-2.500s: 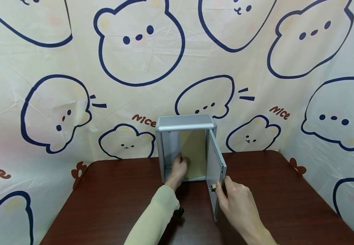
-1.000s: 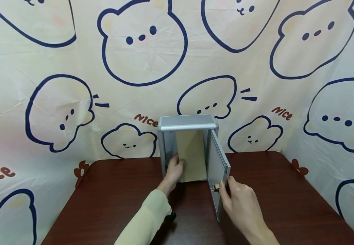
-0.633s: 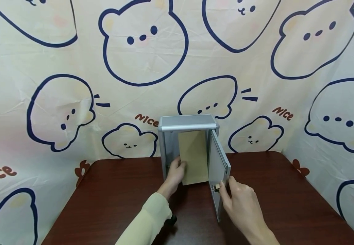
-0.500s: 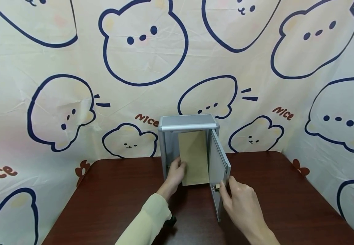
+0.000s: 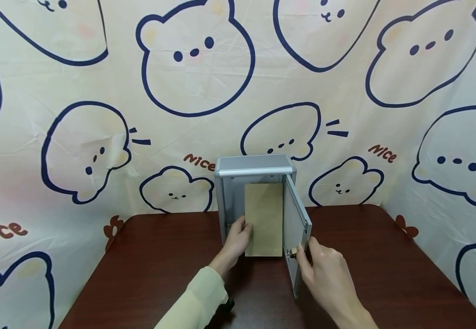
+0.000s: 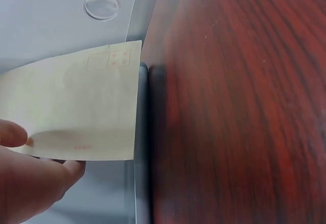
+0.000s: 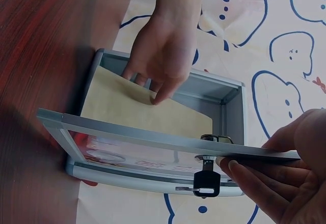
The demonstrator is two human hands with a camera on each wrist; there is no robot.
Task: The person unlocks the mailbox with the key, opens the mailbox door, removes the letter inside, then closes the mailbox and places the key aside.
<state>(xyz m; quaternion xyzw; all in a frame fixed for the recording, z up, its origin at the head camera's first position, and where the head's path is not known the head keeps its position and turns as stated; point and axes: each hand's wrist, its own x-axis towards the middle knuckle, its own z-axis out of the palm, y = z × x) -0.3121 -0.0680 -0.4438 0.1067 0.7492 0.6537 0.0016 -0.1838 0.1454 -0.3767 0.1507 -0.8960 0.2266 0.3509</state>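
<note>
In the head view, my left hand [image 5: 235, 242] pinches the left edge of a tan paper envelope [image 5: 264, 219], thumb in front and fingers behind. Faint red print shows on the envelope [image 6: 109, 96] in the left wrist view. It stands upright at the mouth of a grey metal box [image 5: 254, 164], its lower end in front of the box's bottom edge. My right hand [image 5: 328, 274] grips the free edge of the box's hinged door [image 5: 295, 224], which is swung out toward me. A black-headed key [image 7: 206, 183] sits in the door's lock, beside my right fingers.
The box stands near the back of a dark red-brown wooden table [image 5: 159, 265]. Behind it hangs a pale cloth [image 5: 196, 82] with blue cartoon outlines. A clear window [image 7: 132, 155] is set in the door.
My left hand has drawn the envelope forward and down, from inside the box out to its opening. My right hand keeps its hold on the door, which stays at much the same angle.
</note>
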